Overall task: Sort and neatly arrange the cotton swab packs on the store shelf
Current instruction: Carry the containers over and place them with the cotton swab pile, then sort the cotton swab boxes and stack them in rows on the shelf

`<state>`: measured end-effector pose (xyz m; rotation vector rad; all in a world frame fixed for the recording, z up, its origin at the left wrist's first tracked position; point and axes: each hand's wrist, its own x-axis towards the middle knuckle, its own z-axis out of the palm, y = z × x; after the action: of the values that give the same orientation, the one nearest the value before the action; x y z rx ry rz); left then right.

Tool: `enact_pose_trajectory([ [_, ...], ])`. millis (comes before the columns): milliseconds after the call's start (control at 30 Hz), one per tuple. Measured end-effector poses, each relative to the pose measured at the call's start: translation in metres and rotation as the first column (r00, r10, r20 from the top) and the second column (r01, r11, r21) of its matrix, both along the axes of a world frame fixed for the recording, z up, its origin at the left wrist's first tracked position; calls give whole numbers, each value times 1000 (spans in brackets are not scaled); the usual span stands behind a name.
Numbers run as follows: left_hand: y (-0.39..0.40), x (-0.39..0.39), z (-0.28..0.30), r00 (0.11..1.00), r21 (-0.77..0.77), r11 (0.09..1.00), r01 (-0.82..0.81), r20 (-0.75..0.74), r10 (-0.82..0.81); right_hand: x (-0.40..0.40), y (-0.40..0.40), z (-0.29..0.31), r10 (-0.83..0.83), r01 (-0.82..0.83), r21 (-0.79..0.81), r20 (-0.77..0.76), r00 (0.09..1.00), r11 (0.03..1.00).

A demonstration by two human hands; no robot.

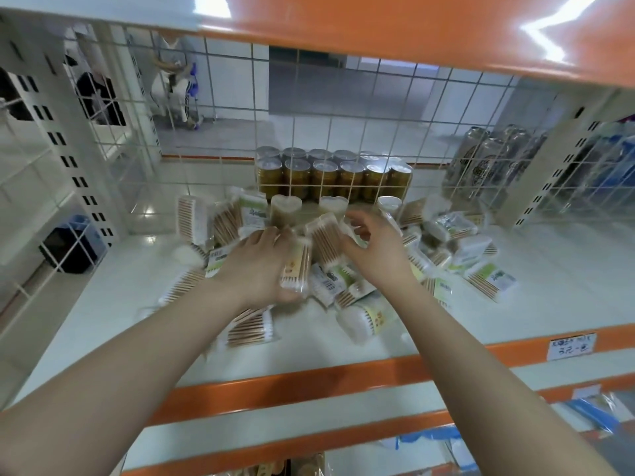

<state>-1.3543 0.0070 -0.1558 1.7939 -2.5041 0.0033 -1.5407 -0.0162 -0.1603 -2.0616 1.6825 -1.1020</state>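
A jumbled heap of cotton swab packs point(347, 280) with wooden sticks and white tips lies in the middle of the white shelf point(549, 297). My left hand point(261, 266) grips a clear pack of swabs point(297, 269) at the heap's left side, thumb under it. Just right of that, my right hand point(374, 249) hovers with curled fingers at another clear swab pack point(324, 235), touching its right edge. Heart-shaped and round swab tubs point(285, 209) stand behind the heap.
A white wire grid point(343, 132) closes the shelf's back, with gold canisters point(330, 176) behind it. An orange shelf edge point(309, 383) with a price label point(572, 345) runs along the front. Another orange shelf point(412, 32) hangs overhead. Bare shelf surface lies left and right of the heap.
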Motion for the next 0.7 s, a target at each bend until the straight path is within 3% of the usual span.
enact_pose_trajectory([
  [300, 11, 8, -5, 996, 66, 996, -65, -58, 69, 0, 13, 2, -2, 2, 2, 33, 999, 1000],
  [567, 22, 26, 1, 993, 8, 996, -90, -77, 91, 6, 22, 8, 6, -6, -9, -11, 1000, 1000],
  [700, 26, 44, 3, 970, -83, 979, -187, -175, 171, 15, 24, 14, 17, -17, -51, 0, 1000, 999],
])
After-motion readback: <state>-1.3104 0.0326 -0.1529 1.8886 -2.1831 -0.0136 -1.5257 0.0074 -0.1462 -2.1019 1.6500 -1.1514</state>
